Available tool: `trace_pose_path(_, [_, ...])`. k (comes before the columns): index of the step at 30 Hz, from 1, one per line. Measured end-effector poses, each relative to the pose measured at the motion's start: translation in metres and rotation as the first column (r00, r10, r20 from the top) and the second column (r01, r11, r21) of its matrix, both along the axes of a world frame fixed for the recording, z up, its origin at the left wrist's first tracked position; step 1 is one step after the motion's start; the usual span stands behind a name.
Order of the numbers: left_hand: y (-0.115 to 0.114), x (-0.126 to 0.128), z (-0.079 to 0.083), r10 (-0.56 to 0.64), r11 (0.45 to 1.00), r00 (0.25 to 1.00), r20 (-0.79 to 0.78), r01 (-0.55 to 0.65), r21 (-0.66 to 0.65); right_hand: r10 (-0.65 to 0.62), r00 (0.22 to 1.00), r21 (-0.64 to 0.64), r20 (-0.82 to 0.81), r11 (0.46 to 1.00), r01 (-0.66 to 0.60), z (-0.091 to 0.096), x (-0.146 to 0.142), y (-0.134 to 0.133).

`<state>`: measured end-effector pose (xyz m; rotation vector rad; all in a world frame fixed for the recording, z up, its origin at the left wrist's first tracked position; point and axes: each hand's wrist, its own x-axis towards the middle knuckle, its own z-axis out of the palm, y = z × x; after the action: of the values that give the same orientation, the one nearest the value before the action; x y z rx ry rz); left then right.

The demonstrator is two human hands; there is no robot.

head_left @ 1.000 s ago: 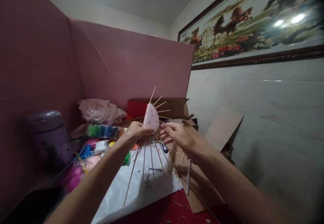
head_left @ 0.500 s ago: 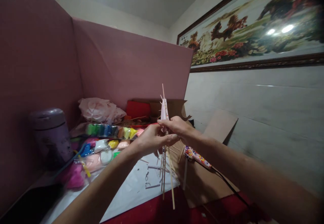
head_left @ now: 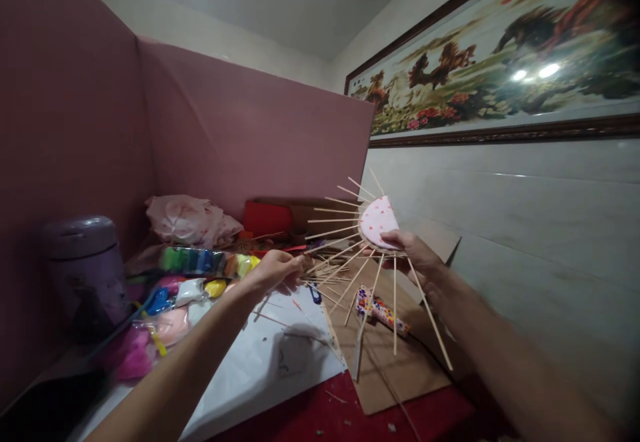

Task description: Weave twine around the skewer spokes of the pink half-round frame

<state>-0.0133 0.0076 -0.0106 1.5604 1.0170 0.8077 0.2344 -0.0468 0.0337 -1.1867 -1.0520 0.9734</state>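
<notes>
My right hand (head_left: pixel 413 249) grips a half-round piece (head_left: pixel 379 221) covered in pink spotted fabric, thumb on its face. Thin wooden sticks (head_left: pixel 395 309) fan out from its curved rim to the left and downward. At the left of the fan, my left hand (head_left: pixel 280 272) is closed, fingertips pinched at the outer end of one stick (head_left: pixel 337 257). Below the fan, a flower-patterned glue gun (head_left: pixel 383 315) lies on brown cardboard (head_left: pixel 390 379). More loose sticks are scattered behind my left fingers, partly hidden.
White paper (head_left: pixel 235 375) covers part of the red tabletop (head_left: pixel 310 412). Colourful clay packets (head_left: pixel 175 325) and a lilac flask (head_left: pixel 87 279) stand at left. A crumpled fabric bundle (head_left: pixel 193 219) is at the back, before a pink partition (head_left: pixel 260 135). The glue gun's cord trails right.
The half-round piece has turned from edge-on to face me and moved right with my right hand. My left hand has parted from it, moving left to a stick's end.
</notes>
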Motion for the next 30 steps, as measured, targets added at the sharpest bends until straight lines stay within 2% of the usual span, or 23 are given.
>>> trace_pose_path(3, [0.003,0.003,-0.012,-0.162,0.965,0.946,0.281,0.211,-0.155,0.062,0.976,0.114,-0.208,0.993,-0.038,-0.018,0.001,0.004])
trace_pose_path(6, [-0.002,0.01,-0.017,-0.252,0.871,0.79,0.559,0.437,-0.225,0.105,0.912,0.164,-0.395,0.986,-0.042,-0.036,-0.009,0.013])
trace_pose_path(8, [-0.007,0.014,-0.017,-0.28,0.822,0.701,0.656,0.528,-0.213,0.131,0.869,0.152,-0.477,0.986,-0.066,-0.045,-0.017,0.021])
trace_pose_path(11, [-0.011,0.015,-0.015,-0.325,0.784,0.657,0.68,0.589,-0.194,0.155,0.823,0.129,-0.546,0.987,-0.1,-0.052,-0.023,0.037])
trace_pose_path(13, [-0.01,0.012,-0.015,-0.348,0.775,0.682,0.643,0.595,-0.212,0.161,0.819,0.116,-0.551,0.986,-0.116,-0.055,-0.023,0.048])
trace_pose_path(15, [-0.007,0.007,-0.015,-0.369,0.799,0.752,0.546,0.557,-0.227,0.155,0.825,0.094,-0.543,0.988,-0.124,-0.059,-0.022,0.057])
trace_pose_path(18, [-0.001,-0.003,-0.014,-0.341,0.899,0.889,0.305,0.404,-0.171,0.152,0.827,0.093,-0.542,0.988,-0.121,-0.072,-0.019,0.066])
trace_pose_path(20, [0.003,-0.01,-0.013,-0.291,0.946,0.945,0.15,0.308,-0.104,0.183,0.834,0.119,-0.521,0.983,-0.141,-0.082,-0.016,0.069])
trace_pose_path(22, [0.009,-0.016,-0.012,-0.269,0.959,0.962,0.039,0.272,-0.079,0.208,0.845,0.135,-0.492,0.978,-0.162,-0.091,-0.012,0.07])
trace_pose_path(24, [0.014,-0.021,-0.012,-0.247,0.965,0.969,-0.006,0.245,-0.089,0.217,0.85,0.126,-0.48,0.976,-0.178,-0.097,-0.009,0.07])
trace_pose_path(30, [0.019,-0.027,-0.008,-0.141,0.984,0.99,0.008,0.141,-0.105,0.23,0.82,0.087,-0.524,0.972,-0.217,-0.107,-0.007,0.072])
